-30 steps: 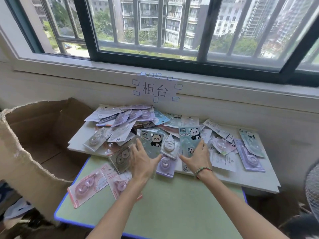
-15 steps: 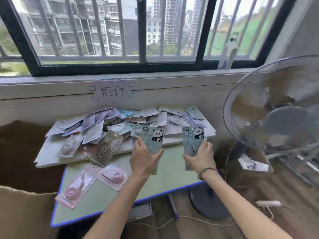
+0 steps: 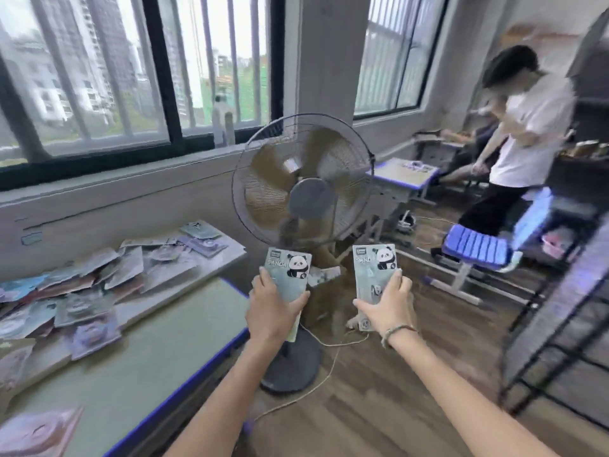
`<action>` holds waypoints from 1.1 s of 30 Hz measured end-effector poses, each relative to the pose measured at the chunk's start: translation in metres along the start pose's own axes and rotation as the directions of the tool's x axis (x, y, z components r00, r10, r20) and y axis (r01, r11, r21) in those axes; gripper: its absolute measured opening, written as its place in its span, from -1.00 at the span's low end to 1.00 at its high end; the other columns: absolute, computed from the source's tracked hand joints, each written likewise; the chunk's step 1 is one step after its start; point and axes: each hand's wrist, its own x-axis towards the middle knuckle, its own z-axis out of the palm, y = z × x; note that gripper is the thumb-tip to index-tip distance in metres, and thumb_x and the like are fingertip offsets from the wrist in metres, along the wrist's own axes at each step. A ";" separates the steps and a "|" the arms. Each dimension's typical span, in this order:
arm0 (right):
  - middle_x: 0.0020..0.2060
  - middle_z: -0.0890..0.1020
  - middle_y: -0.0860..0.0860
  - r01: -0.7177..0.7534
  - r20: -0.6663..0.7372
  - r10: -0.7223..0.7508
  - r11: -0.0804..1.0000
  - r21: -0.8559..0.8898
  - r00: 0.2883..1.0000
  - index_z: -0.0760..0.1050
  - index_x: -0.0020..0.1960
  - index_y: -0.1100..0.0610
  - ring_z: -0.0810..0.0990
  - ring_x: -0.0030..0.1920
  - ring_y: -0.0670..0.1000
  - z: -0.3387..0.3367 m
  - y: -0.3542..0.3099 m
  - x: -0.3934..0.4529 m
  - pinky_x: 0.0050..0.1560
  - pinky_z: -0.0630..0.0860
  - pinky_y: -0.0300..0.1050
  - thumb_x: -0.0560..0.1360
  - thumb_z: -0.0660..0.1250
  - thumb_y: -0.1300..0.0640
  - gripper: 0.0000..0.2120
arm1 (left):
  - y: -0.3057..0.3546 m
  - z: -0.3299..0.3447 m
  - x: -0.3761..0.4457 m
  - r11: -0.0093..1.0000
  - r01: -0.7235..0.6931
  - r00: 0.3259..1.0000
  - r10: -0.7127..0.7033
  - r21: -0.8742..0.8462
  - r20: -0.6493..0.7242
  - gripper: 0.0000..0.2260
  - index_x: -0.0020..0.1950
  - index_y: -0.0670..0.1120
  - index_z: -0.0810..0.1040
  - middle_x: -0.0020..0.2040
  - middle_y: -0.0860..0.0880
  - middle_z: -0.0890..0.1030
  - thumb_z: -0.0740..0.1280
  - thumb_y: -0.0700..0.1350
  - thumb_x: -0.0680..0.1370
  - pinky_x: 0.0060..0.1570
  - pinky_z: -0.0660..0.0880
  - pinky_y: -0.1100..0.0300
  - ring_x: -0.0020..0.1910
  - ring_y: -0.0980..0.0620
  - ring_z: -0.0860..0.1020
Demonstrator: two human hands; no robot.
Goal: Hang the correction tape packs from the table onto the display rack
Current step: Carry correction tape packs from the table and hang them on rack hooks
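Head view: the left hand (image 3: pixel 275 311) grips a panda-print pack (image 3: pixel 288 275) by its lower half, thumb on one edge, fingers on the other. The right hand (image 3: pixel 385 306) holds a second panda pack (image 3: pixel 374 267) the same way, upright. Both packs are in the air beyond the table (image 3: pixel 158 354), before a standing fan (image 3: pixel 304 189). More packs (image 3: pixel 92 291), blurred, litter the table. A dark wire rack (image 3: pixel 560 334), probably the display, stands at right.
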 end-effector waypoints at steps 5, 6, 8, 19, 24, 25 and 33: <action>0.29 0.27 0.16 -0.196 -0.156 0.192 0.981 -0.005 0.969 0.02 0.49 0.26 0.40 0.23 0.19 -0.071 0.105 0.000 0.12 0.44 0.02 0.30 0.53 -0.11 0.01 | 0.103 0.065 -0.036 0.986 -0.159 0.980 0.164 -0.052 0.116 -0.10 0.51 -0.20 0.11 0.32 -0.14 0.39 0.40 0.28 0.40 0.05 0.46 -0.02 0.27 -0.15 0.44; 0.28 0.27 0.17 -0.233 -0.181 0.229 0.973 -0.001 0.957 0.01 0.49 0.26 0.40 0.22 0.19 -0.087 0.127 0.000 0.13 0.43 0.02 0.30 0.53 -0.10 0.02 | 0.125 0.079 -0.045 0.980 -0.187 0.971 0.194 -0.067 0.136 -0.11 0.51 -0.19 0.11 0.30 -0.14 0.40 0.40 0.28 0.41 0.04 0.47 -0.02 0.27 -0.15 0.44; 0.27 0.28 0.17 -0.301 -0.225 0.293 0.954 -0.001 0.929 0.02 0.48 0.26 0.41 0.21 0.19 -0.118 0.171 -0.001 0.14 0.43 0.01 0.30 0.54 -0.09 0.02 | 0.168 0.105 -0.064 0.967 -0.238 0.951 0.252 -0.093 0.179 -0.10 0.52 -0.19 0.10 0.30 -0.14 0.40 0.39 0.29 0.42 0.03 0.47 -0.03 0.27 -0.15 0.44; 0.27 0.28 0.14 -0.553 -0.388 0.507 0.833 -0.009 0.770 -0.02 0.49 0.23 0.40 0.22 0.17 -0.271 0.413 -0.010 0.01 0.53 0.06 0.31 0.52 -0.13 0.03 | 0.386 0.246 -0.200 0.897 -0.339 0.849 0.421 -0.283 0.318 -0.06 0.54 -0.20 0.01 0.33 -0.15 0.34 0.42 0.25 0.42 0.03 0.47 -0.07 0.28 -0.16 0.42; 0.28 0.27 0.17 -0.610 -0.407 0.559 0.792 0.006 0.722 -0.06 0.50 0.26 0.37 0.25 0.16 -0.318 0.491 -0.005 0.02 0.49 0.02 0.33 0.52 -0.10 0.04 | 0.458 0.298 -0.247 0.874 -0.347 0.802 0.465 -0.341 0.374 -0.03 0.55 -0.21 -0.06 0.35 -0.15 0.30 0.42 0.23 0.43 0.04 0.45 -0.06 0.30 -0.16 0.39; 0.28 0.27 0.17 -0.616 -0.413 0.565 0.788 0.013 0.714 -0.06 0.51 0.26 0.37 0.25 0.16 -0.324 0.503 -0.002 0.04 0.48 0.01 0.33 0.52 -0.09 0.05 | 0.470 0.307 -0.254 0.869 -0.352 0.792 0.475 -0.348 0.383 -0.04 0.55 -0.20 -0.04 0.33 -0.14 0.30 0.43 0.22 0.42 0.03 0.46 -0.07 0.29 -0.16 0.39; 0.31 0.24 0.14 -0.647 -0.425 0.609 0.759 0.069 0.670 -0.06 0.51 0.23 0.37 0.25 0.18 -0.362 0.583 0.044 0.00 0.48 0.03 0.35 0.50 -0.10 0.02 | 0.563 0.387 -0.284 0.839 -0.384 0.719 0.534 -0.386 0.445 -0.11 0.48 -0.12 0.07 0.24 -0.08 0.33 0.49 0.19 0.37 -0.05 0.47 -0.01 0.24 -0.11 0.42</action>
